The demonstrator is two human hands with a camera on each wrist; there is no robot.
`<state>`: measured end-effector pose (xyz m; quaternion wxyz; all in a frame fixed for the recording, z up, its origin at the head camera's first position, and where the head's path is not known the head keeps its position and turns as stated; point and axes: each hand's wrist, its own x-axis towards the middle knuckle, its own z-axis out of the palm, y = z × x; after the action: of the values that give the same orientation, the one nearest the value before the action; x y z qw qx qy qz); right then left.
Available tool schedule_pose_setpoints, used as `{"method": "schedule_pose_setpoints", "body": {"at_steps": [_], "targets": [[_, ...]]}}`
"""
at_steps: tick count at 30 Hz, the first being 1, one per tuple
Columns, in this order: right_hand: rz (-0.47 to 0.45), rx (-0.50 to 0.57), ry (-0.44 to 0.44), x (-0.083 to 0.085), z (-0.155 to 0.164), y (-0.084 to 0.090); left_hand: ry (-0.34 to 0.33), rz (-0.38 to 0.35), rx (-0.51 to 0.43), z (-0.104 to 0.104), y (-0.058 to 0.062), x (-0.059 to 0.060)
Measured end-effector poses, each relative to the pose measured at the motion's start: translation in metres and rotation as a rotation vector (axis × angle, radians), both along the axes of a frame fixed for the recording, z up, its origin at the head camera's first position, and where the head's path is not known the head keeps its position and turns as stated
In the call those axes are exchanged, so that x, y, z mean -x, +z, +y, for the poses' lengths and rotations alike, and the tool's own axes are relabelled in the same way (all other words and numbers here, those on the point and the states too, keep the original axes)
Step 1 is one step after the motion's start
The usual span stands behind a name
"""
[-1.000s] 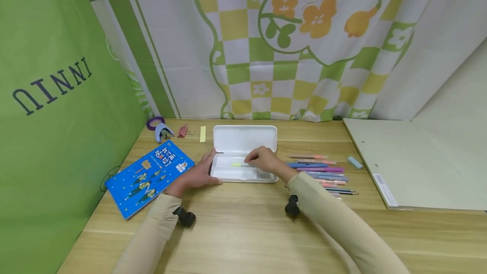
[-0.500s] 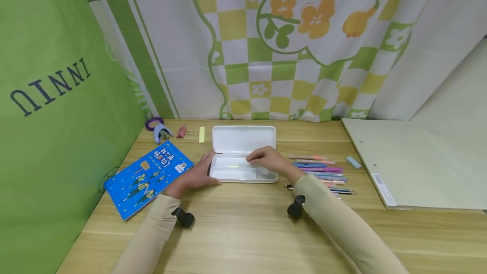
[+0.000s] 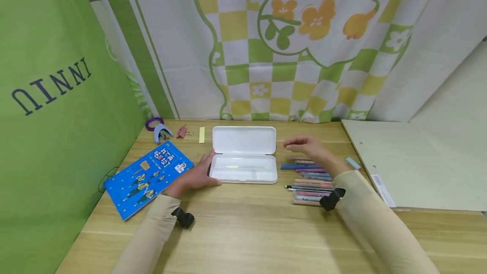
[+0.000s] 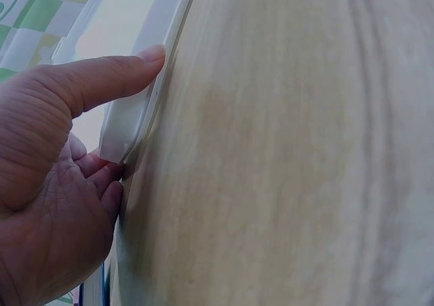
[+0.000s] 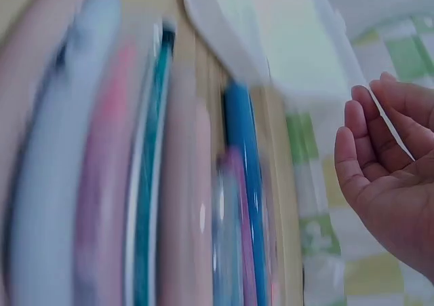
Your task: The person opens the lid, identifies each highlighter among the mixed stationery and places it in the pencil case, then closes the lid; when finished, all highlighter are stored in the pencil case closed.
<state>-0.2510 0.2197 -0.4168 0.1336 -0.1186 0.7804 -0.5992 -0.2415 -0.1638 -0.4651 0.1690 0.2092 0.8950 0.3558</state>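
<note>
A white pencil case lies with its lid raised on the wooden table. In its upper compartment rests a slim yellow pen. My left hand holds the case's left end, the thumb along the front wall and the fingers round the corner, as the left wrist view shows on the case. My right hand hovers over the far end of a row of pens and pencils, loosely bent fingers holding nothing. A blue pen lies among those nearest to it; the right wrist view blurs the rest.
A blue book lies beside the left forearm. Behind it are purple tape, a light blue object, a pink binder clip and yellow sticky notes. A light blue eraser and large pale board lie right.
My right hand has let go of the yellow pen in the case and moved right, over the pens. The left hand has stayed on the case.
</note>
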Motion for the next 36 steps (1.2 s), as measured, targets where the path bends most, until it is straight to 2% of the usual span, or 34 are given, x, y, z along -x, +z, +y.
{"method": "schedule_pose_setpoints", "body": {"at_steps": [9,17,20,28,33,36], "targets": [[-0.063,-0.200,-0.019,0.004,0.047,-0.006,0.007,-0.011,-0.008,0.000,0.001,-0.001],[-0.114,-0.263,-0.023,0.009,0.063,-0.018,0.014,-0.014,-0.011,0.001,0.001,-0.001],[-0.104,-0.304,-0.009,0.011,0.065,-0.022,0.018,-0.020,-0.014,0.001,0.000,0.000],[-0.074,-0.320,0.044,0.012,0.062,-0.024,0.015,-0.014,-0.006,0.001,0.000,0.000],[-0.076,-0.308,0.034,0.012,0.061,-0.024,0.017,-0.020,-0.005,0.001,0.001,-0.001],[-0.062,-0.336,0.014,0.012,0.062,-0.024,0.018,-0.025,0.004,0.000,0.000,0.000]]}}
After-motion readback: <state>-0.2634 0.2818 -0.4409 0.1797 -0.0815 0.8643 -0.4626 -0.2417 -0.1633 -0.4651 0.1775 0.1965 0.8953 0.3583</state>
